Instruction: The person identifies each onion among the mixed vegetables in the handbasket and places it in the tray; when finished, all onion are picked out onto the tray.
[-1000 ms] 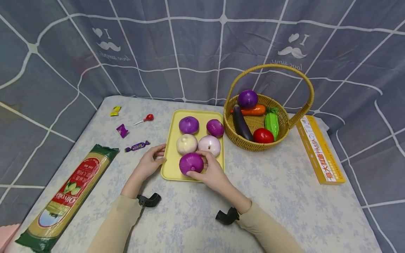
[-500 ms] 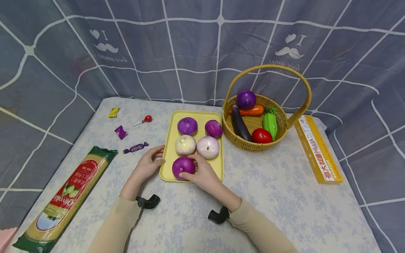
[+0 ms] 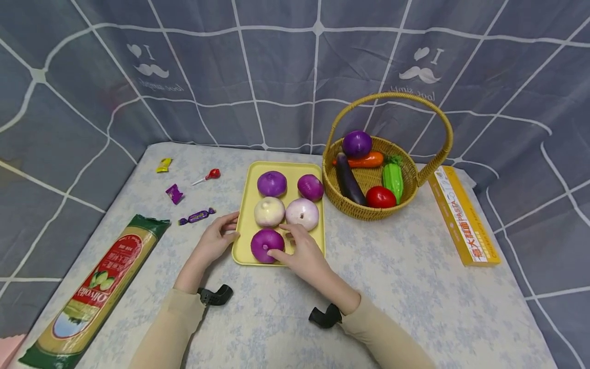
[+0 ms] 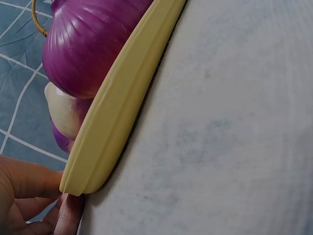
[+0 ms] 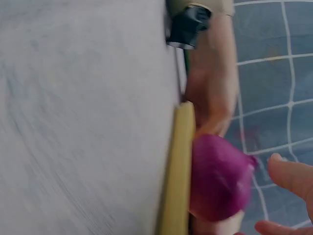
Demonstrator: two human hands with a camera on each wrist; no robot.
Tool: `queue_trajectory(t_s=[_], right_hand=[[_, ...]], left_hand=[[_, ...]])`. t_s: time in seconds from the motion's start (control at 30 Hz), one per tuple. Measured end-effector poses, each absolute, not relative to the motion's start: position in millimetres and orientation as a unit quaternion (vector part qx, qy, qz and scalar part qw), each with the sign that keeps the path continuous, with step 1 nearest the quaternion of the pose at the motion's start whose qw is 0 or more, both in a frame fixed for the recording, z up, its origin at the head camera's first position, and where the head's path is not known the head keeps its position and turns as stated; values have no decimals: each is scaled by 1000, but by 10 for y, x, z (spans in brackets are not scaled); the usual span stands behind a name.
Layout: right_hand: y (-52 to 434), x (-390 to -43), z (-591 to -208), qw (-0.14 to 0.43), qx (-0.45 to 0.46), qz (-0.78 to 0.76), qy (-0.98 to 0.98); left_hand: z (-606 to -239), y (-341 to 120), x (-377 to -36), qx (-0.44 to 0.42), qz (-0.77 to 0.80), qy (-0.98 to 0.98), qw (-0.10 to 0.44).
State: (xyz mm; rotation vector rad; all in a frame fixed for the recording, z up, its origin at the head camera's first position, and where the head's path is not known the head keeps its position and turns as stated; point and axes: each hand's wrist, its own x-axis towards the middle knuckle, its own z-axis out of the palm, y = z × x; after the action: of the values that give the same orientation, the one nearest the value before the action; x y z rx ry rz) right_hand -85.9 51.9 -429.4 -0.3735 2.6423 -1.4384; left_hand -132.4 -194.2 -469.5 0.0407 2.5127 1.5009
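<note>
A purple onion (image 3: pixel 268 246) sits at the near end of a yellow tray (image 3: pixel 246 230). My right hand (image 3: pixel 301 256) is just to its right, fingers spread; in the right wrist view the thumb is apart from the onion (image 5: pixel 220 178). With my left hand (image 3: pixel 214 241) I hold the tray's left edge; the left wrist view has fingers (image 4: pixel 36 181) at the rim of the tray (image 4: pixel 110 117). Behind the near onion lie a white onion (image 3: pixel 269 211), a pale pinkish one (image 3: pixel 302 214), a round purple vegetable (image 3: pixel 272 183) and a smaller purple onion (image 3: pixel 311 187).
Right of the tray stands a wicker basket (image 3: pixel 328 192) with an eggplant (image 3: pixel 349 179), a tomato (image 3: pixel 381 197) and other vegetables. A pasta box (image 3: pixel 464 218) lies farther right. Leftward are a spaghetti pack (image 3: pixel 99 287), a lollipop (image 3: pixel 213 173) and wrapped candies (image 3: pixel 196 216).
My right hand moved the purple onion left within the tray, then let go and drew back slightly to the right. The left hand stays at the tray's edge.
</note>
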Motion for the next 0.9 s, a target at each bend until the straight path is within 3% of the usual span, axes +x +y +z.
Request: queue_trajectory(t_s=[0.4, 0.9], right_hand=[[958, -1039, -3851, -16, -89, -494, 865], [1588, -1862, -3440, -121, 5, -492, 862]], left_hand=[[-4674, -1951, -1323, 14, 518, 849, 108], [-4697, -1952, -1322, 21, 512, 852, 104]])
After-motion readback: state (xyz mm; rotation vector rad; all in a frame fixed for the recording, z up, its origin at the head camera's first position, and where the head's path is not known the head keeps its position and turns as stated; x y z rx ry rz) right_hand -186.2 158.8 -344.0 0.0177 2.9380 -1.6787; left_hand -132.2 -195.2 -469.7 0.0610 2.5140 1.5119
